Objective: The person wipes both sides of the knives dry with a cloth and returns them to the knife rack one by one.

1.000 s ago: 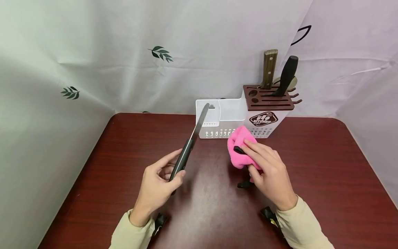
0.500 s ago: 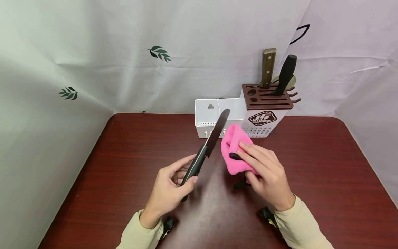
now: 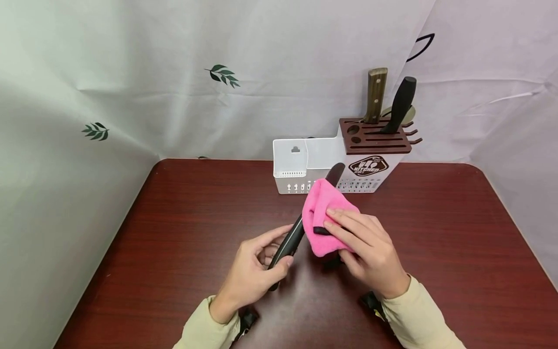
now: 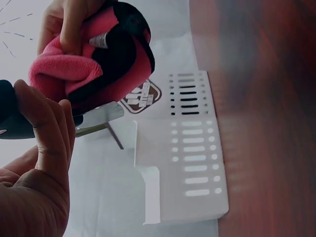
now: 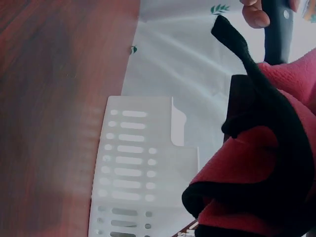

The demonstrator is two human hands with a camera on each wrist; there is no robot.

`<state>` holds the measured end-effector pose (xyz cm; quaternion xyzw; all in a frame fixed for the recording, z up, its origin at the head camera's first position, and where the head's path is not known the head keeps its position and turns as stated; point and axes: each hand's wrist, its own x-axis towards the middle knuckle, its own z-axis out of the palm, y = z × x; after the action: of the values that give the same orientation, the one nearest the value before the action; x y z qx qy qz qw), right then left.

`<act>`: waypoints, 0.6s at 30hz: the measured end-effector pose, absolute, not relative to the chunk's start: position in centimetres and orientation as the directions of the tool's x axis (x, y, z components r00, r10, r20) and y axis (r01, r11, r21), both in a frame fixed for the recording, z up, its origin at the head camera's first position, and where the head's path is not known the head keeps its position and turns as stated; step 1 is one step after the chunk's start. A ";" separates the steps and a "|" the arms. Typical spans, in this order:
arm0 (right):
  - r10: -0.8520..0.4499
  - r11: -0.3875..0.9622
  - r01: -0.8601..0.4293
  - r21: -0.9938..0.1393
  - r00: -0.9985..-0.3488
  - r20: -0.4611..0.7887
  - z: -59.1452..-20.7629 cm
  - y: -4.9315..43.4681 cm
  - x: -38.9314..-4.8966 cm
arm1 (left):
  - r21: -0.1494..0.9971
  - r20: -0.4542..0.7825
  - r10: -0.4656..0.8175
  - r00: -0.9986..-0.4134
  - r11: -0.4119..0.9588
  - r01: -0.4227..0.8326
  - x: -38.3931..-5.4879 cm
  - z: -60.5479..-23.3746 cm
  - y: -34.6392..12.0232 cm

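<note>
In the head view my left hand (image 3: 253,271) grips a knife (image 3: 288,247) by its black handle, the blade slanting up and away to the right. A folded pink cloth (image 3: 324,201) with black edging covers most of the blade; just the rounded tip shows beyond it. My right hand (image 3: 368,245) holds this cloth, fingers on top and thumb below. From the left wrist view, the blade end sticks out under the cloth (image 4: 89,74). The right wrist view has the cloth's black trim (image 5: 276,113) lying across the blade by the handle (image 5: 278,32).
At the table's back stands a white kitchen rack (image 3: 289,167) with a brown slotted top (image 3: 375,138). A wooden-handled knife (image 3: 376,94) and a black-handled one (image 3: 402,104) stand in its slots. Behind hangs a pale curtain (image 3: 261,72). The dark red table (image 3: 174,223) extends on both sides.
My left hand has brought the knife rightward, and the blade, bare earlier, now lies behind the cloth. My right hand has shifted the cloth slightly left and toward me.
</note>
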<state>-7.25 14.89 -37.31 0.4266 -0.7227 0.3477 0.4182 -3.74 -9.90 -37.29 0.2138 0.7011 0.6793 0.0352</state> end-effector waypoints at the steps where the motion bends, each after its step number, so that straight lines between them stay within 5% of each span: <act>1: -0.341 0.389 -0.910 -0.146 -0.290 0.894 -37.4 14.9 -7.2 | 0.969 0.239 0.352 -0.905 -0.023 0.247 -3.7 -37.3 -9.8; 18: -0.359 0.451 -0.859 -0.242 -0.423 0.832 -38.3 15.3 -7.4 | 0.965 0.247 0.417 -0.875 -0.020 0.263 -3.7 -37.9 -9.4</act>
<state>-7.42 15.32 -38.31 0.3952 -0.7703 0.3438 0.3636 -3.68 -9.39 -37.91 0.2434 0.6977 0.6713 0.0573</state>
